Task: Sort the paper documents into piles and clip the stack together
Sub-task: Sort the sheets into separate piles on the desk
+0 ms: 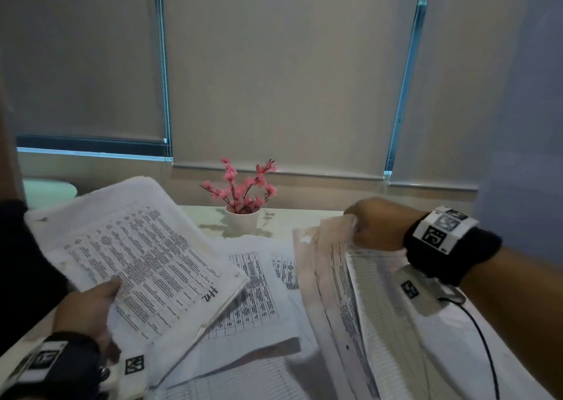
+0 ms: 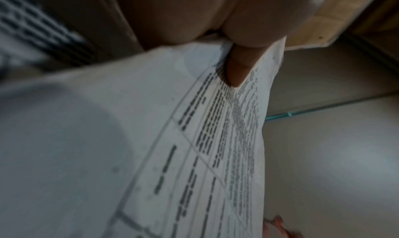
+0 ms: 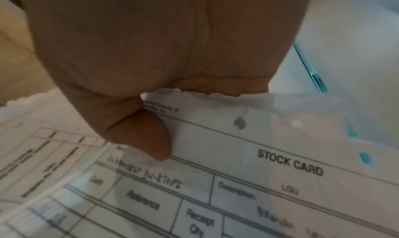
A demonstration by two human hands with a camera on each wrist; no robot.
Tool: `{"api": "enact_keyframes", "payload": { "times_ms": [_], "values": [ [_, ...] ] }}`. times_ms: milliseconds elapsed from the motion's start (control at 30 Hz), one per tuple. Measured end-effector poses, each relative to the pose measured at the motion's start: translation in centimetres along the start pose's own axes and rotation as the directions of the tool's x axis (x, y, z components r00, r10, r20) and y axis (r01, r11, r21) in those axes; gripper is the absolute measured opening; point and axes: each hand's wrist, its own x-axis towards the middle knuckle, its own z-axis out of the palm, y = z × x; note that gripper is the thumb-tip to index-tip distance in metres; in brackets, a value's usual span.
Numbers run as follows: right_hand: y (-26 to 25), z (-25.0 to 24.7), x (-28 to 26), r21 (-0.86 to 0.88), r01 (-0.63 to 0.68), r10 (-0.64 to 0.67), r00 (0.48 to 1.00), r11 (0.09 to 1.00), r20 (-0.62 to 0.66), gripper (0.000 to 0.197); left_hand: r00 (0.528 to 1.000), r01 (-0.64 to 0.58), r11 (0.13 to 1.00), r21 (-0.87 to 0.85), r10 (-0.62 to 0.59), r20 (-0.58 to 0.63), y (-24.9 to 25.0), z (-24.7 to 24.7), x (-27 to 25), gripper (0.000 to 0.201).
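Table (image 1: pixel 310 217): loose printed sheets (image 1: pixel 256 296) spread in front of flower pot (image 1: pixel 242 218), unsorted. Left of pot: thick table-print stack (image 1: pixel 143 256) raised, left hand (image 1: pixel 88 311) gripping near edge, thumb on top. Right of pot: right hand (image 1: pixel 376 224) pinching stock card sheets (image 1: pixel 338 278) at top edge. Sorting under way; no clip seen, clipping left.

We see a pale table (image 1: pixel 304 217) carrying loose printed sheets (image 1: pixel 256 296) spread overlapping across its middle and near side. At its far edge a small white pot (image 1: pixel 242 219) of pink flowers (image 1: pixel 240 183) stands upright.
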Motion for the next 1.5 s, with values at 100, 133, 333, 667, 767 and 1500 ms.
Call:
{"api": "enact_keyframes", "payload": {
  "times_ms": [100,133,333,667,767,1500],
  "values": [
    [-0.4,-3.6,-0.5,0.093,0.0,0.011,0.993,0.996,-0.117,0.021,0.994,-0.082,0.981,0.177,0.068,0.08,2.3,3.4,-3.8,0.029],
    [-0.8,-4.6,-0.6,0.103,0.022,-0.006,0.989,0.994,-0.149,0.022,0.985,-0.137,0.971,0.196,0.112,0.131,2.9,4.6,-5.4,0.026],
    [-4.1,-7.1,0.6,0.029,0.206,-0.188,0.936,0.978,-0.298,0.031,0.888,-0.368,0.868,0.334,0.222,0.403,4.2,10.0,-8.3,0.005],
    [-5.2,-6.7,0.9,-0.144,0.287,-0.321,0.848,0.947,-0.421,0.04,0.667,-0.604,0.725,0.33,0.233,0.708,5.4,12.6,-13.4,0.039],
    [-5.3,-6.7,0.9,-0.077,0.27,-0.278,0.875,0.96,-0.395,0.009,0.674,-0.589,0.722,0.364,0.19,0.714,5.3,12.3,-13.9,0.044],
    [-3.2,3.7,1.5,0.882,0.179,0.447,0.808,0.435,-0.384,0.059,0.88,-0.382,0.876,0.294,0.248,0.405,2.9,11.5,-13.7,0.018]
  ]
}}
